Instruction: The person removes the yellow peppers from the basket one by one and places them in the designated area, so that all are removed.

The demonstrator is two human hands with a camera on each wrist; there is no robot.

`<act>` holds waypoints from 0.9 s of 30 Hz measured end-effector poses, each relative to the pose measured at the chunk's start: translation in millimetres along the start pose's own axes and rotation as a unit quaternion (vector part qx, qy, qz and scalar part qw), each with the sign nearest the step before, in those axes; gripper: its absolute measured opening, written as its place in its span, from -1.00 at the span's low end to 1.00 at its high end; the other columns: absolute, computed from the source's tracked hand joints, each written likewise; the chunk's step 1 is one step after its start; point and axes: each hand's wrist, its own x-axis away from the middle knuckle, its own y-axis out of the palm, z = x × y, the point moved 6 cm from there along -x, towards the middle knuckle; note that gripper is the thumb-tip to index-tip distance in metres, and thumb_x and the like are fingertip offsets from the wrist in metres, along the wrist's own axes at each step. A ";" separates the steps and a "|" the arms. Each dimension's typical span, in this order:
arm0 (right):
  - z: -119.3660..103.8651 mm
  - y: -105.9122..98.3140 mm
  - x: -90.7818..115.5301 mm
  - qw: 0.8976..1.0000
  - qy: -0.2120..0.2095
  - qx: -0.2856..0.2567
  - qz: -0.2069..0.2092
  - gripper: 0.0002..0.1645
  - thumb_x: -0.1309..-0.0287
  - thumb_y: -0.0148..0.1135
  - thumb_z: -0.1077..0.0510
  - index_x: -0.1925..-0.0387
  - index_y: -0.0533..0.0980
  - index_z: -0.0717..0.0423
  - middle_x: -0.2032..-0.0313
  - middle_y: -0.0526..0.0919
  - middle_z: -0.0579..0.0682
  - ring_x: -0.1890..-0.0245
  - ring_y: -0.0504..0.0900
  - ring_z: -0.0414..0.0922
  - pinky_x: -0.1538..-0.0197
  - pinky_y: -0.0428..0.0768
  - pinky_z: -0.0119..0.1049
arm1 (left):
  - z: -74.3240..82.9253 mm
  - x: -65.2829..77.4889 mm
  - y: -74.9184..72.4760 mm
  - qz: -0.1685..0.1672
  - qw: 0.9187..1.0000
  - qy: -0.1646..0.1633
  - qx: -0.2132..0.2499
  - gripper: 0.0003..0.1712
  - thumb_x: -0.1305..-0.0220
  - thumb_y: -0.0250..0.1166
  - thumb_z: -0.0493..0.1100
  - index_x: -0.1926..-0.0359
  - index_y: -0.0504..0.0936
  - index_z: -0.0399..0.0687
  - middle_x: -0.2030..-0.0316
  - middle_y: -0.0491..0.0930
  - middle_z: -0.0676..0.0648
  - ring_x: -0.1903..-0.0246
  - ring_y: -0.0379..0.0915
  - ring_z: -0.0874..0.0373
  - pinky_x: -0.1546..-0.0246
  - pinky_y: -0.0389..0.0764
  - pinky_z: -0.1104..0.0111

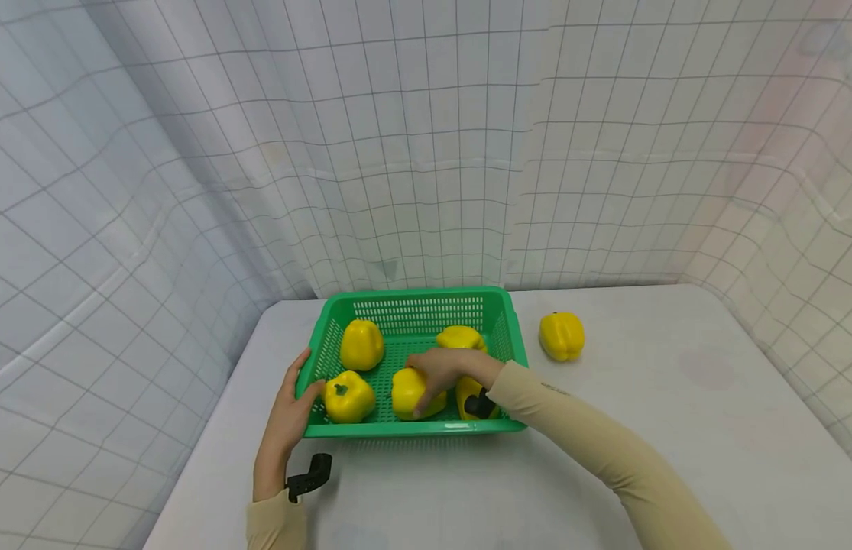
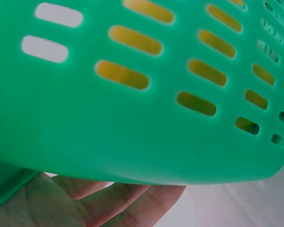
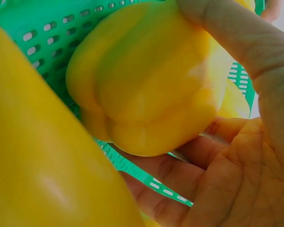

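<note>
A green plastic basket holds several yellow bell peppers. My right hand reaches into it and grips a bell pepper near the middle, thumb on one side and fingers curled under the other in the right wrist view. My left hand holds the basket's left side, with the thumb over the rim and the fingers along the outside. Beside that thumb sits a bell pepper with a green stem; another bell pepper lies behind it. The right forearm partly covers a bell pepper at the right.
One more yellow bell pepper lies on the white table, right of the basket. Inside the basket's back right part rests a bell pepper. A white gridded curtain hangs behind the table and along both sides.
</note>
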 end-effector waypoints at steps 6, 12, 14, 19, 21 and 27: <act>-0.4 0.9 -1.2 1.000 -0.006 -0.001 0.007 -0.05 0.15 0.48 -0.23 -0.23 0.33 0.10 0.00 0.52 -0.08 0.09 0.45 -0.21 0.01 0.41 -0.34 | -0.4 -0.4 0.1 0.001 1.000 0.002 0.001 -0.28 -0.46 -0.02 -0.05 -0.50 -0.14 0.29 -0.45 -0.18 -0.17 -0.26 -0.02 -0.20 -0.14 0.06 -0.15; 0.8 1.5 -2.3 1.000 0.001 -0.015 0.010 -0.11 0.16 0.49 -0.22 -0.16 0.35 0.07 0.11 0.52 -0.13 0.19 0.45 -0.22 0.10 0.43 -0.35 | -0.5 -0.6 0.2 0.001 1.000 0.001 0.003 -0.28 -0.46 -0.02 -0.06 -0.50 -0.14 0.29 -0.45 -0.17 -0.17 -0.25 -0.01 -0.20 -0.14 0.07 -0.15; 1.7 1.7 -2.5 1.000 0.006 -0.019 0.010 -0.12 0.16 0.49 -0.22 -0.14 0.35 0.07 0.15 0.51 -0.15 0.22 0.45 -0.22 0.13 0.43 -0.35 | -0.7 -0.7 0.3 0.001 1.000 0.000 0.003 -0.28 -0.46 -0.02 -0.05 -0.50 -0.14 0.30 -0.45 -0.18 -0.17 -0.26 -0.02 -0.20 -0.15 0.06 -0.16; 2.5 1.2 -1.9 0.999 0.009 -0.029 0.015 -0.15 0.17 0.49 -0.22 -0.09 0.35 0.06 0.22 0.49 -0.16 0.27 0.46 -0.20 0.19 0.44 -0.34 | -1.1 -0.4 -0.4 0.002 1.000 -0.003 0.004 -0.27 -0.46 -0.01 -0.04 -0.50 -0.14 0.30 -0.46 -0.19 -0.16 -0.28 -0.05 -0.20 -0.16 0.02 -0.18; 2.0 0.5 -1.2 0.999 0.008 -0.034 0.017 -0.17 0.17 0.49 -0.22 -0.07 0.35 0.06 0.25 0.49 -0.16 0.29 0.46 -0.20 0.21 0.45 -0.35 | -1.3 -0.5 -0.5 0.003 1.000 -0.003 0.004 -0.27 -0.46 -0.01 -0.04 -0.50 -0.15 0.30 -0.46 -0.19 -0.16 -0.28 -0.06 -0.20 -0.16 0.02 -0.18; 0.2 -3.0 0.4 0.999 0.001 -0.048 0.025 -0.18 0.16 0.49 -0.20 -0.06 0.35 0.08 0.25 0.49 -0.16 0.29 0.47 -0.20 0.21 0.45 -0.37 | -1.7 -1.3 -0.1 0.002 1.000 -0.002 0.005 -0.27 -0.46 -0.01 -0.04 -0.50 -0.14 0.29 -0.45 -0.18 -0.16 -0.27 -0.04 -0.21 -0.15 0.03 -0.18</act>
